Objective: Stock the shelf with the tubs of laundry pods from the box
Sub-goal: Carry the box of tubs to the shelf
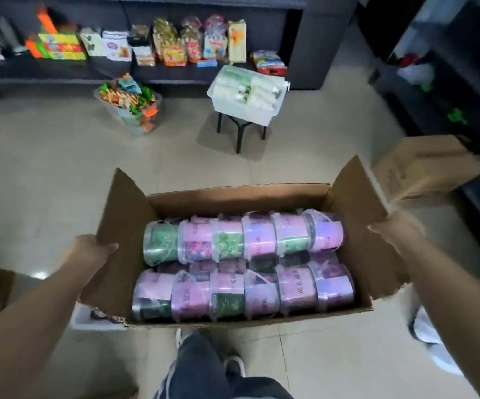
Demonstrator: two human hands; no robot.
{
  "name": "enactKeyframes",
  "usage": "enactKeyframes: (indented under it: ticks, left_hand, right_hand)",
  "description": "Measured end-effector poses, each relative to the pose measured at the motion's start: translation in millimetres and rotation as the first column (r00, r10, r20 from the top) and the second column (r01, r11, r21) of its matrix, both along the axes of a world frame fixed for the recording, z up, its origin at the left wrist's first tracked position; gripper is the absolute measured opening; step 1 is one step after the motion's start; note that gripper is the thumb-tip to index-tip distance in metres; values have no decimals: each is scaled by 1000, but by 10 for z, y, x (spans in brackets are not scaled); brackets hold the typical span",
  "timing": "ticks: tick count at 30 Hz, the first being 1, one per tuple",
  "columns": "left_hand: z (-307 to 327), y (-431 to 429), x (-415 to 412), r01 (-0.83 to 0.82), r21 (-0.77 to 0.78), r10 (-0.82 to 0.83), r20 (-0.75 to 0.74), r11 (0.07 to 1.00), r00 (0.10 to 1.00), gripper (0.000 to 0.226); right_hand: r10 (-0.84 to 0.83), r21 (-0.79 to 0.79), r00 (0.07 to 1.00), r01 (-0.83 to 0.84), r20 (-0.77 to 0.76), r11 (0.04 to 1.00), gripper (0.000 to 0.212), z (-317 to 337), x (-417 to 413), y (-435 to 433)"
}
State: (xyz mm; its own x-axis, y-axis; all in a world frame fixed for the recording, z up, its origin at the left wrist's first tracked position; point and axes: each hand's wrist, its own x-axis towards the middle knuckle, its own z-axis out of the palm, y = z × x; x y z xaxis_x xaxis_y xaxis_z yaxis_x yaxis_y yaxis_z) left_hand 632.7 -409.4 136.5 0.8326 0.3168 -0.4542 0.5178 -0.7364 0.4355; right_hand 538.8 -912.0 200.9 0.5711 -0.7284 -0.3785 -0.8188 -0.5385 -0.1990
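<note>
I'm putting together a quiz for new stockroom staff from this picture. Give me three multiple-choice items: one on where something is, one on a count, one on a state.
1. Where does the white bin of bottles stand?
A. on a black stool
B. on the bare floor
C. on the dark shelf

2. How many tubs lie in the near top row of the box?
A. three
B. six
C. ten

3. How are the box's flaps?
A. taped shut
B. cut off
C. folded open

Answers:
1 A: the stool's legs show beneath the bin.
2 B: six tubs lie side by side in that row.
3 C: the left hand and the right hand each grip an upturned side flap.
</note>
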Motion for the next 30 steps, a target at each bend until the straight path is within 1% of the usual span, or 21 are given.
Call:
enactKeyframes:
  ticks: [2, 5, 10, 14, 18, 20, 23, 25, 30]
  left_hand:
    - [-21, -244, 438, 104, 1, -104, 16, 995, 994, 29]
    - [-6, -661, 1165, 295, 75, -297, 16, 953, 955, 30]
    - [41, -1389, 2212, 486, 134, -491, 4, 863, 871, 35]
    - [90, -2036, 2810, 581, 188, -593, 11, 792, 805, 37]
    - [72, -2739, 3347, 627, 181, -640, 16, 757, 768, 37]
    - [23, -3142, 3620, 633, 175, -644, 11, 754, 765, 36]
    - [-40, -3702, 3904, 628, 135, -634, 4, 767, 773, 34]
    - [-60, -4073, 4063, 639, 152, -644, -20, 754, 765, 33]
    - [-65, -4857, 4470, 653, 144, -653, -48, 744, 755, 37]
  right_hand:
    - [-68, -15, 998, 68, -12, 998, 31, 15, 47, -207]
    - [-171, -17, 985, 170, -21, 985, 29, 42, 177, -474]
    - [-362, -13, 932, 361, -28, 932, 30, 39, 387, -733]
    - [-468, 7, 883, 468, -16, 884, 32, -27, 519, -970]
    - [-539, 8, 842, 539, -25, 842, 32, -146, 674, -1345]
    - [-571, 19, 820, 572, -43, 820, 36, -264, 753, -1645]
    - [-607, 39, 794, 608, -39, 793, 32, -408, 941, -2095]
    - [-621, 45, 779, 625, -86, 779, 35, -457, 1079, -2416]
    - [-628, 52, 771, 635, -105, 771, 38, -448, 1456, -3213]
